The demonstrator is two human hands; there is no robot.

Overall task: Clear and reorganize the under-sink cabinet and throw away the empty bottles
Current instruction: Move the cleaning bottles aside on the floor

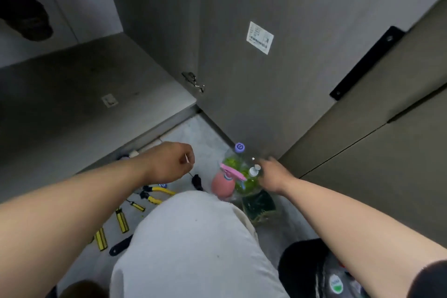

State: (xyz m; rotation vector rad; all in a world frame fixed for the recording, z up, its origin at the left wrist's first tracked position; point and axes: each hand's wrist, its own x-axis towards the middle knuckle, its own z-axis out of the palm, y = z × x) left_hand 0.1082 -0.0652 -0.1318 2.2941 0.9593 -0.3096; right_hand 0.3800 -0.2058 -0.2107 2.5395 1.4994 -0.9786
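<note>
Pale trousers over a bent knee [193,237] fill the bottom centre, closest of all. The person crouches on a grey floor [205,133] before the under-sink cabinet [96,75], whose grey base shows at upper left.

On the floor left of the knee, yellow-handled tools [121,218] lie in a loose row, likely grouped apart from the bottles on purpose. Above them the left hand [169,162] hovers with fingers curled, pinching something thin. Only a pale sliver [186,158] shows, and what it is cannot be told. A small black object [197,182] lies just beside that hand.

In the middle, the open cabinet door [242,68] stands upright, with a white sticker [260,37] on its face. At its foot three bottles crowd together on the floor: a clear purple-capped bottle [239,148], a pink spray bottle [223,185] and a white-topped pump bottle [254,172] with green showing through it. They seem gathered here for sorting, but which are empty does not show.

The right hand [273,175] reaches to the pump bottle, right against it. Its fingers are blurred, so whether it grips cannot be told. A dark green packet [258,203] lies below the wrist. At lower right sits a black bag [300,261], probably meant for the throwaways. The knee and the tight cluster crowd any reach for the pink spray bottle.
</note>
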